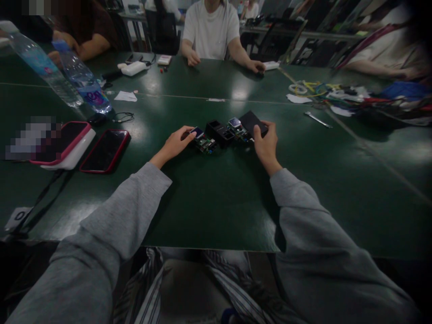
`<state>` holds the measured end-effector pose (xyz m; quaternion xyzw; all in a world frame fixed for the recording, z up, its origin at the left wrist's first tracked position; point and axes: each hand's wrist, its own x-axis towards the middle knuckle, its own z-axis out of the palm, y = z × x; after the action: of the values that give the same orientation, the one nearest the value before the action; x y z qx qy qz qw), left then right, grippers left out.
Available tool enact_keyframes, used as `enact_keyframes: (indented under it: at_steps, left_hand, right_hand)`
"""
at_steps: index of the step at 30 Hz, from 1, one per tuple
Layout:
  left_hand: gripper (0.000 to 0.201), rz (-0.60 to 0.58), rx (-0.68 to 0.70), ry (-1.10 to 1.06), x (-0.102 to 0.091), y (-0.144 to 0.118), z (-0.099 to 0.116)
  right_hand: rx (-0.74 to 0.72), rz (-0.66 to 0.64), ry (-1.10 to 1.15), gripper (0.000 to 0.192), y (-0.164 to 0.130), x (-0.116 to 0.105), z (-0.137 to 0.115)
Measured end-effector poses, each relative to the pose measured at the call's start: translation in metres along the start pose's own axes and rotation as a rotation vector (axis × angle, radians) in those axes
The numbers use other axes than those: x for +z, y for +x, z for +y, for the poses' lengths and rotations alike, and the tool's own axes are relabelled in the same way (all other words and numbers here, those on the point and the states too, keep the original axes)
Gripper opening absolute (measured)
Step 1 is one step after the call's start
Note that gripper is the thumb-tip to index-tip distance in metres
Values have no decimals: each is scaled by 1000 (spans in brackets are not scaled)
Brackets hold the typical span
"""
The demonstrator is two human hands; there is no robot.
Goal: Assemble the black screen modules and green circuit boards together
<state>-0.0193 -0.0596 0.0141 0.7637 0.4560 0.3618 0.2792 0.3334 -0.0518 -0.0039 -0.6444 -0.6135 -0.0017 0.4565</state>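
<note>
Nearest, the left hand [175, 145] rested its fingertips, held together, on a small circuit board [203, 143] just to its right, beside a black holder [220, 132], while beyond it the right hand [266, 145] pinched a flat black cover [253, 123], its length slanting away leftward.

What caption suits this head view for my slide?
Left hand on a circuit board, right hand gripping a black cover.
</note>
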Motion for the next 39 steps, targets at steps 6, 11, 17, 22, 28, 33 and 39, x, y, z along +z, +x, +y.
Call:
enact_keyframes:
  at_steps: [6,11,17,22,28,33,39]
  left_hand:
    - [47,4,17,4,1,1,-3]
    - [47,2,11,11,2,1,-4]
    - [47,9,20,37,2,1,-5]
    - [48,5,16,37,1,0,-3]
    - [46,2,-2,38,0,-1,1]
    - [45,3,-2,43,1,0,0]
    - [44,6,-9,57,0,-1,5]
  right_hand:
    - [11,21,74,58,0,1,0]
    - [19,26,100,58,-1,-1,-3]
    - [28,19,96,60,0,-1,-3]
    - [64,-14,105,67,0,3,0]
    - [81,-48,103,72,-1,4,-1]
    - [86,-66,89,76,-1,4,-1]
    - [91,-74,86,79,-2,3,-2]
